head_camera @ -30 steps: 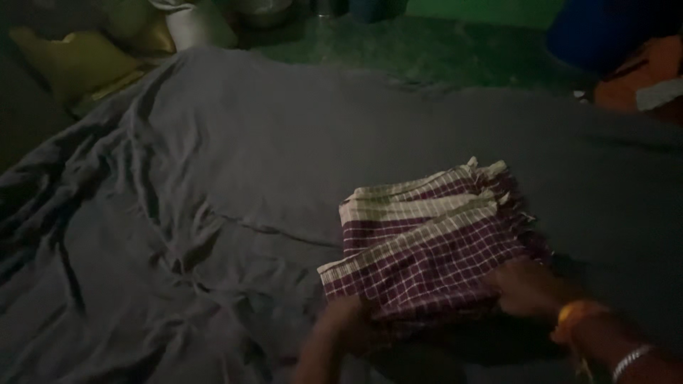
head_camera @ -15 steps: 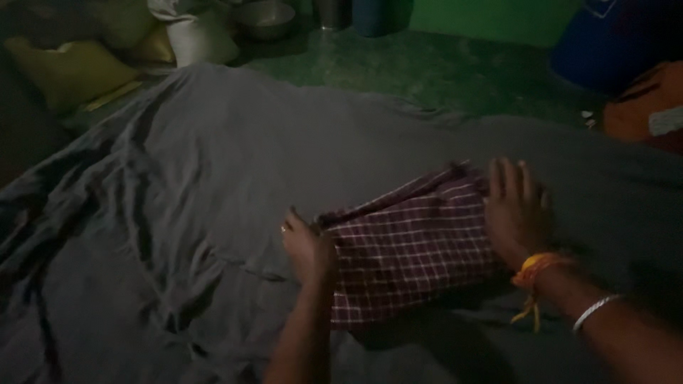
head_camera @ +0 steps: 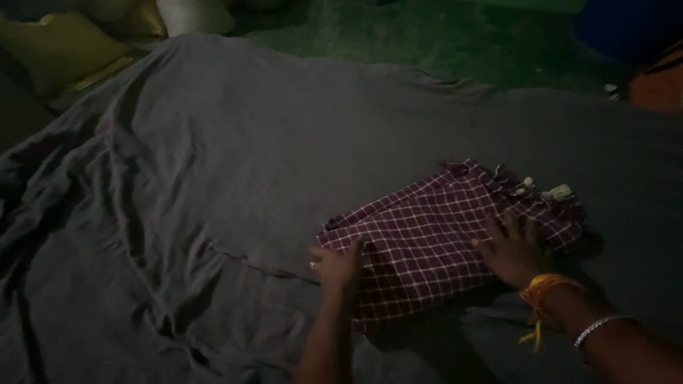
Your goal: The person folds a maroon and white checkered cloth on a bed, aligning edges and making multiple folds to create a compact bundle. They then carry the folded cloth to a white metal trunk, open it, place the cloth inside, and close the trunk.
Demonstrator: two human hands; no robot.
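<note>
A folded maroon checked cloth (head_camera: 434,235) with a pale fringe at its far right end lies on a wide grey sheet (head_camera: 235,156). My left hand (head_camera: 334,264), with a ring on one finger, presses flat on the cloth's near left corner. My right hand (head_camera: 511,250) lies flat on the cloth's right part, fingers spread; a yellow thread and a silver bangle circle that wrist. Neither hand grips the cloth.
The grey sheet is rumpled into folds at the left (head_camera: 128,235). Yellow and white sacks (head_camera: 71,43) stand at the back left on a green floor (head_camera: 441,43). A blue thing (head_camera: 626,25) and an orange thing (head_camera: 658,89) sit at the back right.
The cloth was folded over, hiding its striped border, and now lies flatter. Both hands came down onto it; my right hand slid back from the far edge toward me.
</note>
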